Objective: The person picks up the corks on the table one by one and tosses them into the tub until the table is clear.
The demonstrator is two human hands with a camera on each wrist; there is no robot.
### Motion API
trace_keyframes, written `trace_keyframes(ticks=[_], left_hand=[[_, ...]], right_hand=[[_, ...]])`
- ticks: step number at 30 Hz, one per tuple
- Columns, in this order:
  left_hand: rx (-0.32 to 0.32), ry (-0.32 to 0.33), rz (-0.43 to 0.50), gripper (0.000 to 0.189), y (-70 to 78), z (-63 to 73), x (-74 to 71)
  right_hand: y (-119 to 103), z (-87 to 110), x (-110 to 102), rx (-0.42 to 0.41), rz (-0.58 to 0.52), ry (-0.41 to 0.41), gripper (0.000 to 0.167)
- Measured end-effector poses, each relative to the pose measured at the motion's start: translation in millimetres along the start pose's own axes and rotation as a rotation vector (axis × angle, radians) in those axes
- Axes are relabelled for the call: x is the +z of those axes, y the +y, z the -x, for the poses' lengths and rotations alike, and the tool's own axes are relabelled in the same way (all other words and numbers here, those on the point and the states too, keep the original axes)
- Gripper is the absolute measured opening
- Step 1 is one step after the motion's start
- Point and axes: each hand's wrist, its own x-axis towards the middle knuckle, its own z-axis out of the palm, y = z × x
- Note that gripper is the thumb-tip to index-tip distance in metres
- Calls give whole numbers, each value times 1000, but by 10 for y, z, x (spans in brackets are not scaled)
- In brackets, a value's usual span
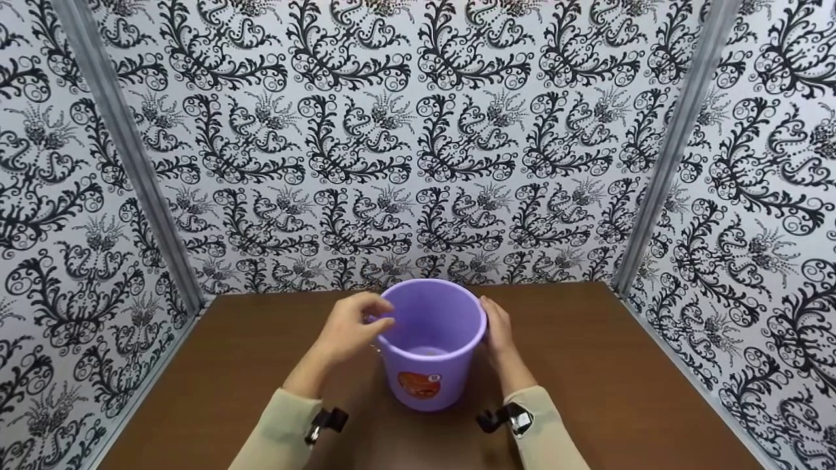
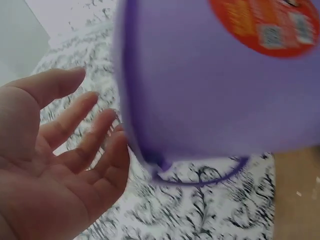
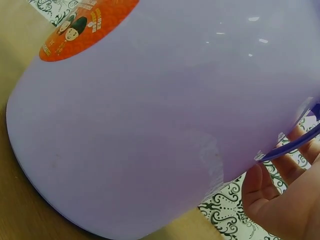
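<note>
A purple plastic bucket [image 1: 428,372] with an orange-red label [image 1: 418,385] stands mouth up on the brown table, its inside facing me. My left hand [image 1: 349,326] is at the left rim, thumb and fingers spread apart. In the left wrist view, the fingertips of that left hand [image 2: 75,160] lie right at the rim with nothing in the palm. Beyond the rim shows a thin purple arc, the handle [image 2: 200,182]. My right hand [image 1: 499,329] holds the right side at the rim; its fingers pass behind a purple strip [image 3: 295,145] in the right wrist view.
The brown wooden table [image 1: 575,365] runs back to a wall [image 1: 405,163] papered in black and white scrolls. Patterned side walls with grey corner posts [image 1: 679,143] close in both sides. Dark camera mounts [image 1: 519,418] sit on both sleeves.
</note>
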Motion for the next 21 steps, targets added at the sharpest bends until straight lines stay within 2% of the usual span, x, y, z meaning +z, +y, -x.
trace_keyframes(ticks=[4,7,12,16,19,21], left_hand=[[-13,166,78,12,-223,129,-75],[-45,225,76,9,-396,217,-99],[-129,228,41,7,-620,352,-66],[-127,235,17,6,-754,371,-67],[-145,220,2,6,-852,364,-50],[-169,200,-21,6,-908,367,-26]], right_hand=[[-1,-19,-11,-10,3,-28,34],[-3,-29,-29,-7,7,-39,39],[-9,-41,-88,-24,40,-16,43],[-4,-48,-124,-20,39,-36,52],[-7,-69,-198,-3,-7,-57,57],[-36,-91,-288,28,-13,-31,60]])
